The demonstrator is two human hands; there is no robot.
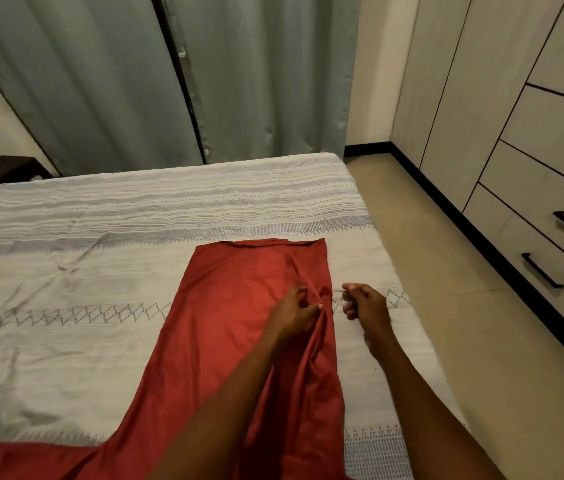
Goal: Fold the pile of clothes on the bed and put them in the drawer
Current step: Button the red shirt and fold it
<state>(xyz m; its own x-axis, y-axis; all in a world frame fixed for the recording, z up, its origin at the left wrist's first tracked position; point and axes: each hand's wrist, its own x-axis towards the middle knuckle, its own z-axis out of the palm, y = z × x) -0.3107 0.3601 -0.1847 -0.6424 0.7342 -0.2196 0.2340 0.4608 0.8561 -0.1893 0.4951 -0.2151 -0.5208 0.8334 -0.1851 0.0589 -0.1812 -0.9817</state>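
Red garment (239, 306) flat on bed (100, 271); left hand (294, 313) grip pinching its fold; right hand (363, 303) curled, empty.

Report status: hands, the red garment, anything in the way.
Left hand pinching a ridge of the red garment. Right hand curled, holding nothing, over the bedspread beside it. Garment spread flat, not folded. Drawers shut; nothing blocking.

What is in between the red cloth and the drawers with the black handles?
In the head view, a strip of bedspread with the right hand on it, then bare tan floor. Nothing else sits between the red cloth and the drawers.
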